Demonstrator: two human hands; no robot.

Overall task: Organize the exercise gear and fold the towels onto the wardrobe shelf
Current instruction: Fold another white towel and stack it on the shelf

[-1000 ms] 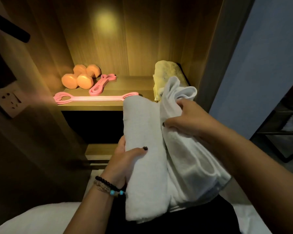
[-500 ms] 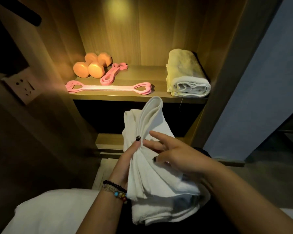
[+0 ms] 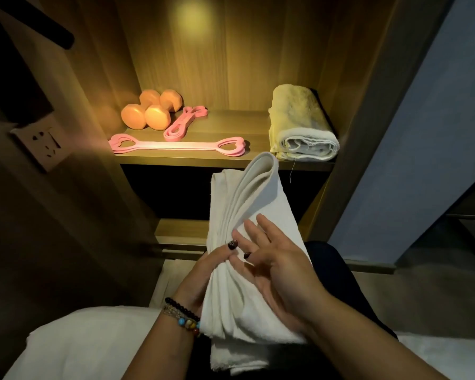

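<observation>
**shelfwatcher:** ok going left to right. Far left there's a wall socket (image 3: 43, 145) on the dark side panel. Then the lit wardrobe shelf (image 3: 247, 120): two orange dumbbells (image 3: 148, 111) side by side at the back left, a small pink resistance band (image 3: 185, 122) lying diagonally just beside them, and a long pink band with heart-shaped loops (image 3: 177, 145) stretched along the front edge. At the right end of the shelf sits a folded yellowish towel (image 3: 302, 127), folded edge facing out, well apart from the bands.

**towelguy22:** and the white one?

**shelfwatcher:** the white towel (image 3: 247, 215) is not on the shelf. It's held up in front of and below the shelf edge, folded lengthwise into several layers, top end looped over and reaching about the shelf front.

**towelguy22:** what are the hands doing?

**shelfwatcher:** left hand (image 3: 203, 275) grips the towel from the left around its middle, thumb curled over the front, fingers clamped on the cloth. Beaded bracelets (image 3: 183, 316) on that wrist. Right hand (image 3: 274, 267) lies flat on the towel's right side, palm turned up toward the camera, fingers (image 3: 266, 226) straight and spread apart, touching the fabric, not gripping.

**towelguy22:** anything underneath?

**shelfwatcher:** white bedding (image 3: 88, 344) across the bottom left, and a blue-grey wall (image 3: 422, 133) to the right of the wardrobe.
</observation>
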